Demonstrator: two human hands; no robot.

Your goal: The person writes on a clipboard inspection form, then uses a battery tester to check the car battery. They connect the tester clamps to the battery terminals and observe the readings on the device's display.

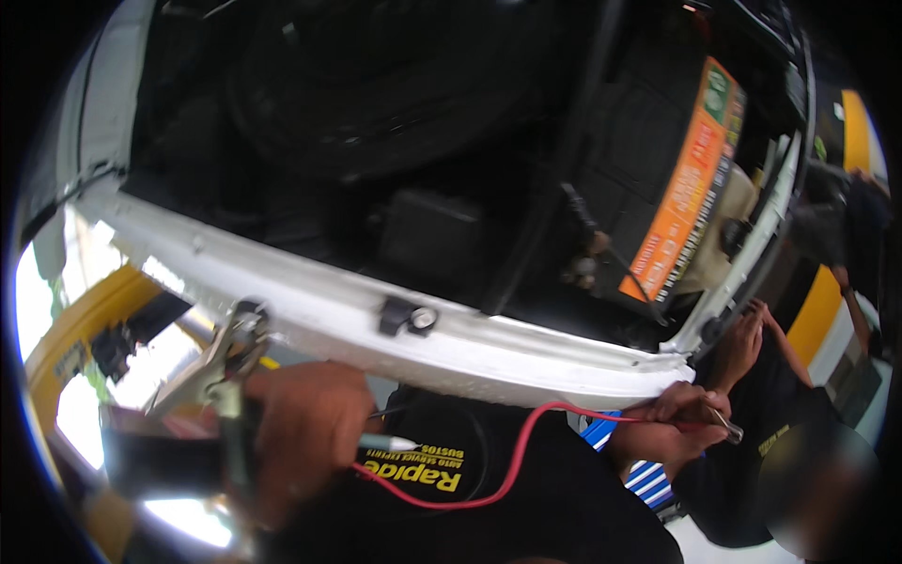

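My left hand [315,428], blurred, is closed round a pale pen-shaped tool [387,442] with a pointed tip, over my dark shirt. Beside that hand is a metal clamp-like piece [246,329]; whether I grip it too is unclear. A red wire [519,456] comes from near the tool and loops across to my right hand [665,430]. That hand is closed on the wire's other end, where a small metal tip [730,429] sticks out. Both hands are near the white front edge [451,346] of an open engine bay.
A car battery [625,132] with an orange label [684,193] sits at the right of the bay. Another person's hand [738,350] rests by the car's right corner, close to mine. A further person [860,226] stands beyond. Yellow equipment [80,329] is at left.
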